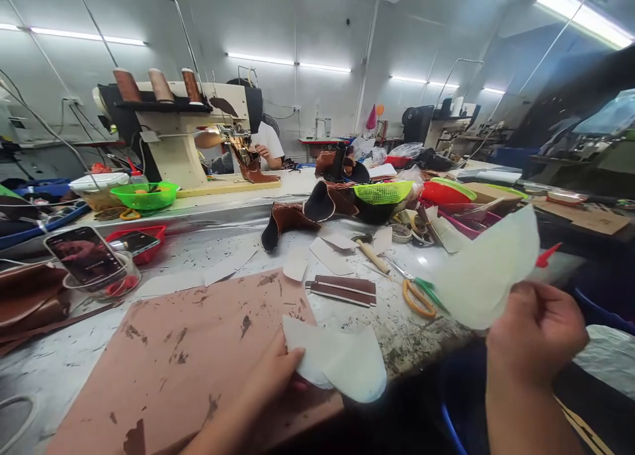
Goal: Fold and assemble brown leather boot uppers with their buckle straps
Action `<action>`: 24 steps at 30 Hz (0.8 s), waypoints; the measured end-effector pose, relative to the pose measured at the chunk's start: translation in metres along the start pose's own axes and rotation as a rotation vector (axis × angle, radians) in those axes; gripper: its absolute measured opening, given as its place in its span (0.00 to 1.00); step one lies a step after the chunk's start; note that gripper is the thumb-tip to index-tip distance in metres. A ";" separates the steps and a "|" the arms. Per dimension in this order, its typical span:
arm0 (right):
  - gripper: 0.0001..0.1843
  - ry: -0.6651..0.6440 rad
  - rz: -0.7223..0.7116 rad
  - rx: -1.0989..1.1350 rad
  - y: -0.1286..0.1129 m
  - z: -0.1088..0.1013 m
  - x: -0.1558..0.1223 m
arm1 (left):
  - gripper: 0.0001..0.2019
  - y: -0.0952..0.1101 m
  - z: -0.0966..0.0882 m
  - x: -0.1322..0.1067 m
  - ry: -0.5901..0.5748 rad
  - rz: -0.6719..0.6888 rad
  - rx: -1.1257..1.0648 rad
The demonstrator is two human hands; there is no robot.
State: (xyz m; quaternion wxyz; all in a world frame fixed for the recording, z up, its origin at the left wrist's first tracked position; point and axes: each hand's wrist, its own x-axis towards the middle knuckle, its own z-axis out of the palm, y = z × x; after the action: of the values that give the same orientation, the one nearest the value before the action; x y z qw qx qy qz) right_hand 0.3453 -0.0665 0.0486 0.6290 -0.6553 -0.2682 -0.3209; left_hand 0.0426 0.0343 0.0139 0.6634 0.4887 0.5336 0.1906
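Near the front edge of the bench, my left hand (285, 362) grips a white curved sheet piece (342, 359) by its left end, thumb on top. The piece looks like more than one layer, with rounded lobes at the right. Raised at the right, my right hand (538, 329) pinches the lower right edge of another white sheet piece (489, 270), larger and held up at a slant, apart from the first. Its fingers are partly hidden behind the hand. Under my left hand lies a pinkish-brown sheet (198, 349) with dark glue-like stains.
Scissors (419, 296), a hammer (373, 256) and brown strips (342, 289) lie mid-bench. Brown leather boot uppers (288, 223) stand behind them. A phone (84, 260) leans in a clear container at left. Beyond a sewing machine (173, 131), a co-worker (268, 144) handles a boot.
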 end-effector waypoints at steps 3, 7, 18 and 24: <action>0.15 -0.237 -0.233 -0.435 0.021 0.003 0.000 | 0.18 0.004 0.004 0.000 -0.030 0.020 0.025; 0.18 -0.588 -0.346 -0.586 0.049 0.022 -0.015 | 0.16 0.006 0.002 -0.003 -0.045 0.012 0.004; 0.15 -1.389 -0.401 0.344 -0.053 0.001 -0.123 | 0.13 0.012 -0.006 -0.015 -0.067 0.118 -0.020; 0.14 -0.774 0.316 0.415 -0.027 0.010 -0.097 | 0.18 0.015 -0.017 -0.016 -0.030 0.279 0.019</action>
State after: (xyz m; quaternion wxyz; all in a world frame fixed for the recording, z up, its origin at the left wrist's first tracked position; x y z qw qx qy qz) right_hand 0.2631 -0.0495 -0.0075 0.6415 -0.6200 -0.4388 0.1074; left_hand 0.0254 0.0364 0.0357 0.6337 0.5673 0.4522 0.2685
